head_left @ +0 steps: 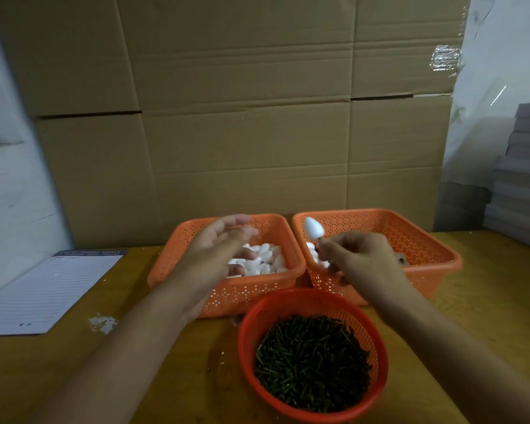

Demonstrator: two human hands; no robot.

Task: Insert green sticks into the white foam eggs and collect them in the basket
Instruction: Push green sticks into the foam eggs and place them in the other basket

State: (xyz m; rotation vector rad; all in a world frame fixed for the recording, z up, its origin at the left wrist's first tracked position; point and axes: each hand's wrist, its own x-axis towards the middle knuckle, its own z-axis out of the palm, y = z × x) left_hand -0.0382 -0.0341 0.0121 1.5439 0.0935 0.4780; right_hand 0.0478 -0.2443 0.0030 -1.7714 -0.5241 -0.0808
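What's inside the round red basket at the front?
The round red plastic basket holds a heap of short green sticks. The heap covers the basket's bottom, so anything beneath cannot be seen.

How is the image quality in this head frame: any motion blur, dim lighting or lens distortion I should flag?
Head view: the left hand is smeared by motion blur over the left basket; the right hand, pinching the stick under a foam egg, is sharper. Lighting is dim and warm, with soft shadows. Wide-angle bending shows at the frame edges, and tape on the cardboard glares.
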